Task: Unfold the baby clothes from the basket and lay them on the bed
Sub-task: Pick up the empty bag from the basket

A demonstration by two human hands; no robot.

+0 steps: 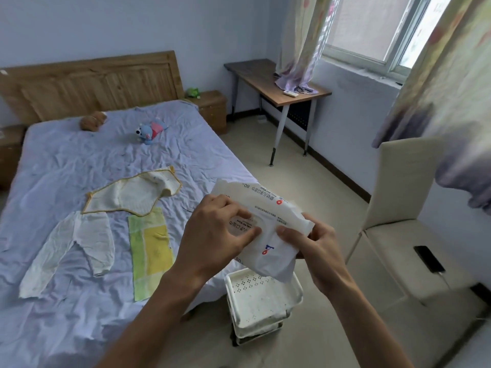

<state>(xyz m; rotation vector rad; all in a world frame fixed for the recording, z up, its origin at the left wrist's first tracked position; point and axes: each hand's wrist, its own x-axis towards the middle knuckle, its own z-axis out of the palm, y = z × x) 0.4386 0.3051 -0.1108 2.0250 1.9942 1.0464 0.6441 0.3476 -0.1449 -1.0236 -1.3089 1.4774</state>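
- Two hands, left hand [212, 229] and right hand [316, 248], were both closed on a white wipes pack [263, 224] above the basket [265, 296].
- Three clothes [132, 197] lay unfolded on the bed [79, 155], at 9 o'clock from the pack.
- Advice: set the pack down on bare sheet at 12 o'clock, clear of the bed edge.

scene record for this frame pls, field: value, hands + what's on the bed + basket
left hand: on top of wipes pack, fingers at its label flap
right hand: grips pack's near end
pack position: held in air above basket
basket: white, perforated, on floor by bed; top tray looks empty
bed: top, pants, green-yellow cloth laid flat
toys: brown bear, blue plush near headboard
chair: phone on seat
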